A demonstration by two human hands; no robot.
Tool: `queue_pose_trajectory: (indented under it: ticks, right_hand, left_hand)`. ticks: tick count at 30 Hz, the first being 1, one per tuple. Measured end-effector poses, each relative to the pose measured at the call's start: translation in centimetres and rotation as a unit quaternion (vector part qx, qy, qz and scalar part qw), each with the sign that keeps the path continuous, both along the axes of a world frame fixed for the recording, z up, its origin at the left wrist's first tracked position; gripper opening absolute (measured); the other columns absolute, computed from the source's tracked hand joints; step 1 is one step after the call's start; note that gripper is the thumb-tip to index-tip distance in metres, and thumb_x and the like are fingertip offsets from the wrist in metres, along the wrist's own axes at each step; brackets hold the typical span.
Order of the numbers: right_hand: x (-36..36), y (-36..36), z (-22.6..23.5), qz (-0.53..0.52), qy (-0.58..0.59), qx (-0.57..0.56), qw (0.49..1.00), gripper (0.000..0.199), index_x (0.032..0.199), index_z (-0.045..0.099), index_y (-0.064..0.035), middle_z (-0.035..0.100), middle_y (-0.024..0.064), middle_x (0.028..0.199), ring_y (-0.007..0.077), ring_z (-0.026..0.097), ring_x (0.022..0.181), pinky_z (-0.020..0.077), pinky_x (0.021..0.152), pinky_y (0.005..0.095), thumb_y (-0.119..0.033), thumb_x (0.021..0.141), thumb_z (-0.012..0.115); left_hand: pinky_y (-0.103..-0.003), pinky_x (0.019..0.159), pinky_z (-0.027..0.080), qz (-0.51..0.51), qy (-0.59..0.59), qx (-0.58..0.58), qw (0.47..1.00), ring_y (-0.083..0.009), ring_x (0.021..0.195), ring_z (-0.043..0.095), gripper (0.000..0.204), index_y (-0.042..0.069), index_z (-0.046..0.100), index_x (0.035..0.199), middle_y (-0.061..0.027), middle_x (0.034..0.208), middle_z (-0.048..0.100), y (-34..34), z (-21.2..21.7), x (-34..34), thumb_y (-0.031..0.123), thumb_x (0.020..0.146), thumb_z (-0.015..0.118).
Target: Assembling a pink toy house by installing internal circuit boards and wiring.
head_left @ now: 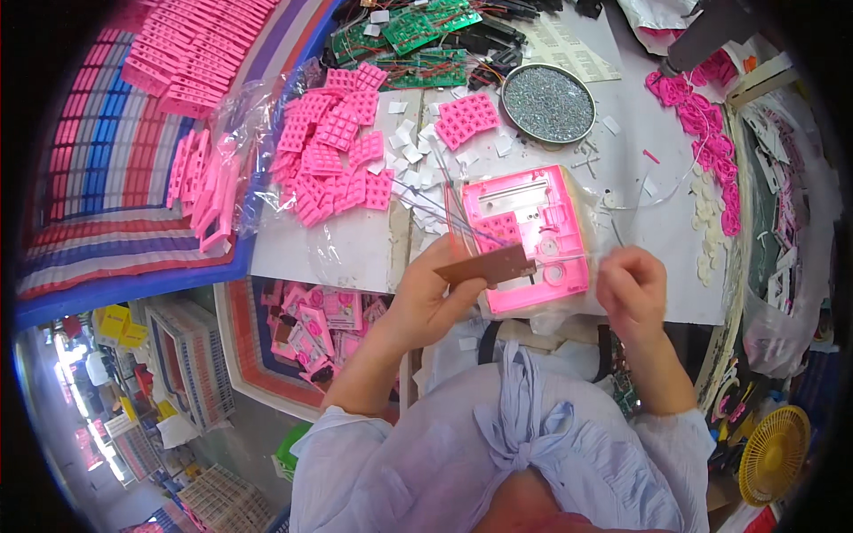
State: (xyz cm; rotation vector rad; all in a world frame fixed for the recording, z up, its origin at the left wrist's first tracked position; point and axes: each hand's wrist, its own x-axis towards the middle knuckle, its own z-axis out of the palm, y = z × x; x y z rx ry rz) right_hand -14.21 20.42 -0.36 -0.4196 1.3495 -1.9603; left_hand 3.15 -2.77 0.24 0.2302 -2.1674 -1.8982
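Observation:
My left hand [438,298] is closed on a brown circuit board [489,265], held tilted with its flat face up. Thin coloured wires [451,213] run up from beside it. Under the board lies an open pink plastic housing [569,209], with a pink keypad [499,233] set inside and two round openings near its close edge. To the right of the housing, my right hand [633,289] has its fingers pinched together. A thin grey strand shows above those fingers; what they grip I cannot make out.
Pink keypads [333,147] are piled at left, green circuit boards [433,27] at the back. A round dish of small metal screws [548,104] stands behind the housing. Pink coiled wire [706,142] lies at right. Pink parts fill the blue-rimmed crate [178,282] and a lower bin [240,377].

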Motion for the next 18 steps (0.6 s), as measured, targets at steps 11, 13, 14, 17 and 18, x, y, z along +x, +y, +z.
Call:
queue_pose_trajectory:
  ticks: [11,13,14,17,18]
  right_hand:
    - [-6.4,10.6,9.0,-0.089,0.603,0.236,0.756,0.071,0.144,0.051,-0.0035,0.058,0.0180,0.135,0.0314,0.052,0.125,0.0394,0.105,0.0445,-0.046,0.091,0.070]
    - [-5.6,6.0,9.4,0.229,0.628,0.213,0.713,0.087,0.147,0.049,-0.0071,0.052,0.0227,0.145,0.0459,0.040,0.139,0.0272,0.114,0.0595,-0.067,0.086,0.062]
    - [-4.6,3.5,8.3,0.343,0.603,0.193,0.694,0.094,0.150,0.047,-0.0110,0.048,0.0244,0.149,0.0517,0.033,0.142,0.0212,0.115,0.0665,-0.078,0.085,0.055]
    - [-2.0,-1.6,7.4,0.421,0.595,0.146,0.669,0.090,0.149,0.049,-0.0144,0.044,0.0237,0.153,0.0548,0.028,0.145,0.0211,0.115,0.0688,-0.075,0.083,0.058]
    - [-1.8,-2.6,7.5,0.441,0.608,0.131,0.647,0.085,0.147,0.051,-0.0135,0.044,0.0228,0.154,0.0546,0.029,0.144,0.0243,0.114,0.0674,-0.070,0.084,0.062]
  left_hand:
    - [-0.040,0.063,0.054,-0.184,0.014,-0.326,0.927,-0.0262,0.085,0.066,0.024,0.010,0.061,0.104,-0.0038,0.094,0.065,0.9,1.8,-0.8,0.015,0.083,0.071]
    - [-0.040,0.062,0.054,-0.222,0.016,-0.351,0.910,-0.0247,0.084,0.067,0.027,0.011,0.059,0.105,-0.0030,0.097,0.065,1.5,2.5,-1.0,0.015,0.082,0.072]
    - [-0.039,0.063,0.055,-0.241,0.022,-0.345,0.907,-0.0245,0.086,0.068,0.027,0.012,0.060,0.107,-0.0025,0.100,0.066,1.7,2.5,-1.3,0.015,0.082,0.072]
    - [-0.039,0.067,0.057,-0.261,0.018,-0.301,0.917,-0.0250,0.091,0.069,0.030,0.012,0.062,0.112,-0.0017,0.110,0.067,2.3,2.4,-0.5,0.014,0.084,0.071]
    - [-0.039,0.069,0.057,-0.261,0.019,-0.262,0.929,-0.0257,0.092,0.069,0.030,0.012,0.063,0.114,-0.0020,0.113,0.067,2.6,2.1,-0.2,0.013,0.085,0.070]
